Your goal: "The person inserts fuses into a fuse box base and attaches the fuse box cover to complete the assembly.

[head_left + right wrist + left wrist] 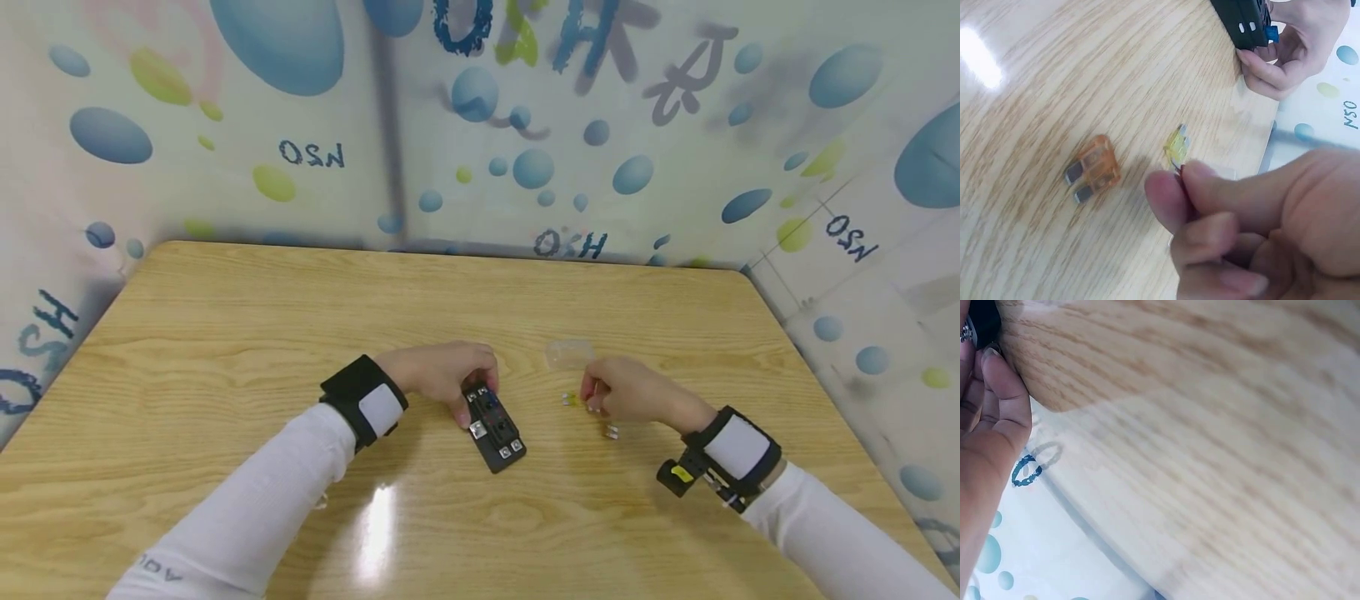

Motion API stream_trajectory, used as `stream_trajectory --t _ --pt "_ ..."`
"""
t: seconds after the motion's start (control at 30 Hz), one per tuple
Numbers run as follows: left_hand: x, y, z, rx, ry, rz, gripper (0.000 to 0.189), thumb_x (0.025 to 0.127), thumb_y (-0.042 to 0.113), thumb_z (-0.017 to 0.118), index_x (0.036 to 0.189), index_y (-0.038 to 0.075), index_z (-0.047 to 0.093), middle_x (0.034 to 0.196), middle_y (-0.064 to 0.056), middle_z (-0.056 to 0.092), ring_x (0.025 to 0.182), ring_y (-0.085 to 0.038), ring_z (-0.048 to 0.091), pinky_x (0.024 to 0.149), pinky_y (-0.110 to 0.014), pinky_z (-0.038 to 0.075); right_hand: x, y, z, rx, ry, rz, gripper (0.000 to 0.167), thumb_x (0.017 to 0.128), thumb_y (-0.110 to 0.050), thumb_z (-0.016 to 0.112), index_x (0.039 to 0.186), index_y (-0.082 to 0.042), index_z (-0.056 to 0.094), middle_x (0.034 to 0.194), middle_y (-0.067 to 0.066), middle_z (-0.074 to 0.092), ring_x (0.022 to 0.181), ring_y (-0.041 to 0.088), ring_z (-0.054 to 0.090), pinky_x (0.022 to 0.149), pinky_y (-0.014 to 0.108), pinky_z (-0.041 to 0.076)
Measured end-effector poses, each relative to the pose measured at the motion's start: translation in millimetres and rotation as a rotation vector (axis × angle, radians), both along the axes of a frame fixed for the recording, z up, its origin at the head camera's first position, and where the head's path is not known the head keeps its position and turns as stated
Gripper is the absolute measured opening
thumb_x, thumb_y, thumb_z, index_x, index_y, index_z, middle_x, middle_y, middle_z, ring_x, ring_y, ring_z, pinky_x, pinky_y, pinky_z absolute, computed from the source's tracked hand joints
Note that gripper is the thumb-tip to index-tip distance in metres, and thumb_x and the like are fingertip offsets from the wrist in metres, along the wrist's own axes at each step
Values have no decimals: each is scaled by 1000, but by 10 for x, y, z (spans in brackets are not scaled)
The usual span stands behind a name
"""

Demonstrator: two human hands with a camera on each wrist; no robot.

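My left hand (453,375) grips the far end of a black fuse block (497,429) with metal terminals, thumb on its left side. A small blue piece (1272,34) shows at that end of the block. With thumb and forefinger, my right hand (626,389) pinches a small red blade fuse (1182,181), mostly hidden by the fingertips. Just beyond those fingertips a yellow blade fuse (1177,147) lies on the table. An orange-brown blade fuse (1095,167) lies nearer to me, its two metal prongs showing.
A clear plastic piece (568,353), perhaps a small bag or case, lies behind my right hand. The wooden table (247,333) reaches back to a wall (330,200) printed with blue and green bubbles.
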State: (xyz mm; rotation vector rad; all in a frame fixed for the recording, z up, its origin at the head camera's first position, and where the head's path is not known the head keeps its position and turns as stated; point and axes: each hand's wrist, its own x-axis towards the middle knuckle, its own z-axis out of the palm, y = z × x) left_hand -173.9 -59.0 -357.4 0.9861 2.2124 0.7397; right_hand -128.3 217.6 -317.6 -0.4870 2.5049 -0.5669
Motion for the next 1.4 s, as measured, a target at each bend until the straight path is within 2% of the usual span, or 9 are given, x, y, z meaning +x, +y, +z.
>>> stream_trajectory --t 0.1,0.23,0.37,0.53,0.77,1.0,1.13,1.27,1.4 --pt "6 2 5 1 -9 7 49 65 2 87 105 15 63 110 1 59 101 -14 58 98 -33 47 -1 31 -16 -20 -26 -25 2 90 2 62 92 1 62 76 5 62 68 13 54 63 26 43" --pt "10 2 6 -2 -13 14 50 65 1 87 105 16 63 111 1 59 102 -15 58 98 -34 47 -1 60 -25 -32 -43 -66 4 90 -1 64 92 0 62 75 4 66 64 12 52 58 25 42" --pt "8 1 -4 -1 -9 13 50 65 0 87 106 15 62 111 1 59 102 -15 58 98 -34 47 0 78 -30 -31 -14 -67 3 91 -3 64 89 -3 64 73 3 67 60 11 51 53 24 40" --pt "5 1 -11 0 -1 11 50 65 -1 86 106 14 62 111 0 59 102 -15 58 97 -33 48 12 87 -47 -6 33 -41 7 92 -5 62 85 -5 64 70 4 66 63 11 53 57 25 39" --pt "17 -3 8 12 -18 14 49 64 -1 86 105 15 63 109 0 60 101 -15 58 97 -34 48 30 90 -69 42 61 -72 4 91 -1 59 87 -3 62 70 4 63 62 12 51 58 26 40" --pt "4 -2 2 11 -9 7 49 65 0 86 105 15 63 109 0 60 101 -15 58 97 -33 48 39 28 47 142 165 -90 11 93 -6 57 92 2 65 74 5 59 61 14 48 55 25 37" --pt "-1 -5 8 6 -2 3 48 65 1 87 105 14 63 108 0 60 100 -15 58 96 -33 48 46 -21 124 179 190 -85 16 97 -13 56 92 0 63 71 4 54 59 14 46 54 26 35" --pt "1 -4 11 5 -1 2 48 65 1 87 104 15 63 108 0 60 100 -15 58 96 -33 48 67 -73 169 184 217 -73 17 98 -16 54 84 -6 58 66 1 47 56 14 41 54 27 31" --pt "-1 -5 8 7 -6 2 48 65 1 87 104 15 63 108 0 60 100 -15 58 96 -33 47 87 -148 193 132 280 -72 21 97 -17 53 77 -11 55 62 -1 42 54 14 37 53 27 28"
